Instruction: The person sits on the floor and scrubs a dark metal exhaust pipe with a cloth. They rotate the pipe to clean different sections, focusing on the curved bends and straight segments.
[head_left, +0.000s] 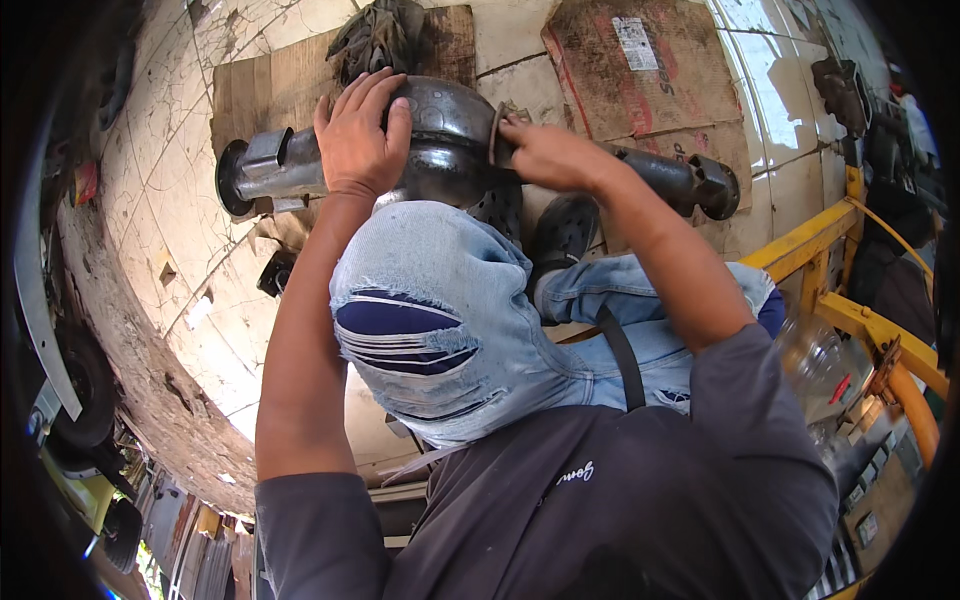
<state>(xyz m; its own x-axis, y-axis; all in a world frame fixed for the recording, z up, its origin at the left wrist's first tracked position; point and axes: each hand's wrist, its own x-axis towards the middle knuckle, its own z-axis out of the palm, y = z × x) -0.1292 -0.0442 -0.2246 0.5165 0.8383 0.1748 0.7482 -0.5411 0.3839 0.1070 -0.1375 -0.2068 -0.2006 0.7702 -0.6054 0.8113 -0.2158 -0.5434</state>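
A dark metal axle housing (450, 112) lies crosswise on the floor before me, with a round bulging middle and a tube with a flanged end on each side. My left hand (364, 139) rests on the housing, left of the bulge, its fingers spread over the metal. My right hand (551, 154) pinches a worn, folded piece of abrasive sheet or cloth (498, 135) against the right side of the bulge. Just beyond the housing lies a dark crumpled rag (375, 37). Parts of the housing's lower side are hidden behind my knee.
Flattened cardboard (697, 82) lies on the tiled floor beneath and beyond the housing. A yellow metal frame (806, 244) stands at the right, near a clear plastic container (810, 349). A small black part (277, 273) lies left of my knee. A tyre (86, 382) is at the far left.
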